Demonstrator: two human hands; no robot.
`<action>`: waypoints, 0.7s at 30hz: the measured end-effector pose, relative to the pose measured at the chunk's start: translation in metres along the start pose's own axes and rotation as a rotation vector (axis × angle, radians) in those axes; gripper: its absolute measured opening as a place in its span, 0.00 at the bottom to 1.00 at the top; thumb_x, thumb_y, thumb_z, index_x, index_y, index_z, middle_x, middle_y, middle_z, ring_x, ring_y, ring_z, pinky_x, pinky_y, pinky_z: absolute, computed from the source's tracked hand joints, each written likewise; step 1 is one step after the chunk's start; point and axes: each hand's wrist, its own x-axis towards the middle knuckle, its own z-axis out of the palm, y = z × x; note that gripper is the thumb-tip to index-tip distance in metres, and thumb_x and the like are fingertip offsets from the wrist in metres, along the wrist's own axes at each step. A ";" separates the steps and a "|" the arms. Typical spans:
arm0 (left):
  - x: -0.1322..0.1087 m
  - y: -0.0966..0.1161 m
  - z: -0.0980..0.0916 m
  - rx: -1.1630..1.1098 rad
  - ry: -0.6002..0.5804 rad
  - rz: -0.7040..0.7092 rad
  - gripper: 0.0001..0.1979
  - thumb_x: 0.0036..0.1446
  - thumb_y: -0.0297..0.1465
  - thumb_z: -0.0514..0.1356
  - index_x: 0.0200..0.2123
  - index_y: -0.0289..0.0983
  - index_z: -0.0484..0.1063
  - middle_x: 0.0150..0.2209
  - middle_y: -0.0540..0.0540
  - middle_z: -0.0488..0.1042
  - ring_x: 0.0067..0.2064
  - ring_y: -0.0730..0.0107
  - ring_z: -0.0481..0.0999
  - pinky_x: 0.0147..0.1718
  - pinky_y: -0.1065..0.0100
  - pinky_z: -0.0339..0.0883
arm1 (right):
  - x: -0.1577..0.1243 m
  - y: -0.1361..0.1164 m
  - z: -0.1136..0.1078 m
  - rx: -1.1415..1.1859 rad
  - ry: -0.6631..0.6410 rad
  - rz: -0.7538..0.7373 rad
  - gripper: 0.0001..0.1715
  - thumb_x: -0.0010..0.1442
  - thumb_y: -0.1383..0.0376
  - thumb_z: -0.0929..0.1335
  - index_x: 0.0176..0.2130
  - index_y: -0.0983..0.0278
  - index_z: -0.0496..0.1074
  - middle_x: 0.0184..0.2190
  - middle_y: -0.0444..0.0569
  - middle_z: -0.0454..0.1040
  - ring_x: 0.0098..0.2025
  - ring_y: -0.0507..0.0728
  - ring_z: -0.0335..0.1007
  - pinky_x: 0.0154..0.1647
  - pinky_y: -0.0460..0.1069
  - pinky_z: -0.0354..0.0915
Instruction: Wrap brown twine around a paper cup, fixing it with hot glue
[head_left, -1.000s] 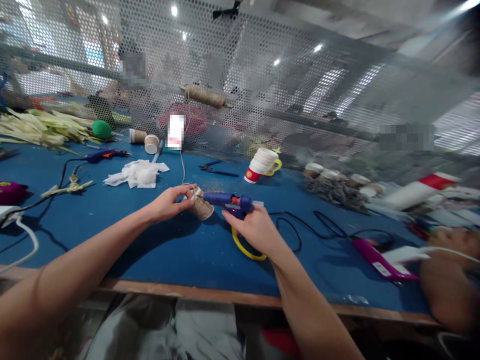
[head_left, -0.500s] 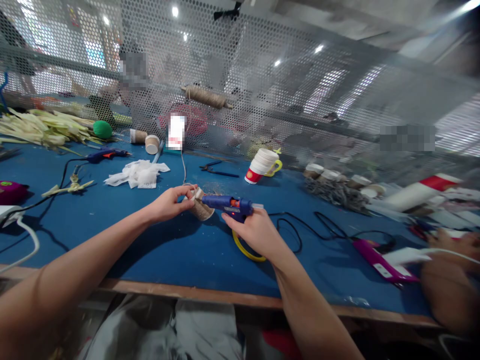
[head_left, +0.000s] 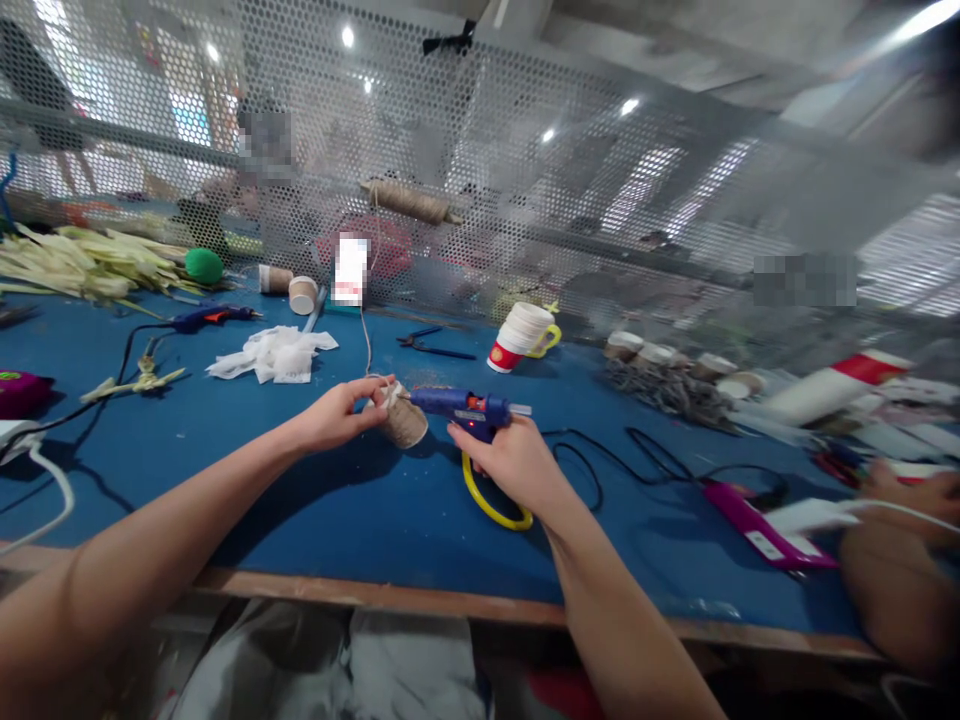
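Near the middle of the blue table (head_left: 330, 520), my left hand (head_left: 341, 412) grips a small cup wrapped in brown twine (head_left: 406, 423) by its upper end, tilted. A strand of twine (head_left: 367, 340) runs up from it toward the mesh. My right hand (head_left: 521, 462) is closed round a blue hot glue gun (head_left: 480, 408) with a small red light. The gun's nozzle points left, at the cup's upper edge; whether they touch is hard to tell. Below my right hand hangs a yellow ring (head_left: 491, 505).
Pliers (head_left: 439, 347), stacked paper cups (head_left: 519, 335) and white cloth (head_left: 274, 353) lie behind my hands. A twine spool (head_left: 412, 201) hangs at the mesh. A second glue gun (head_left: 214, 314) rests left. Another person's hand (head_left: 911, 500) is at the right, beyond a purple power strip (head_left: 765, 530).
The wrapped cup now shows more of its side and sits slightly apart from the glue gun's body. My right hand and the gun have shifted slightly right. The view has moved a little.
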 end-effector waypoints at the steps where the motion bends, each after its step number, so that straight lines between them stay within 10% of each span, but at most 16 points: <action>1: 0.000 0.000 0.000 0.001 -0.003 0.010 0.07 0.52 0.33 0.52 0.25 0.36 0.60 0.46 0.38 0.69 0.57 0.64 0.56 0.52 0.62 0.51 | 0.001 0.002 0.001 0.002 0.005 -0.001 0.15 0.50 0.61 0.63 0.16 0.62 0.63 0.11 0.44 0.66 0.20 0.54 0.66 0.22 0.47 0.61; 21: 0.000 -0.002 0.000 0.029 0.004 -0.034 0.07 0.52 0.33 0.52 0.25 0.35 0.60 0.50 0.36 0.65 0.58 0.62 0.55 0.53 0.61 0.49 | -0.002 -0.011 -0.002 0.045 -0.049 -0.009 0.08 0.49 0.64 0.63 0.23 0.65 0.68 0.20 0.48 0.72 0.24 0.55 0.68 0.27 0.48 0.63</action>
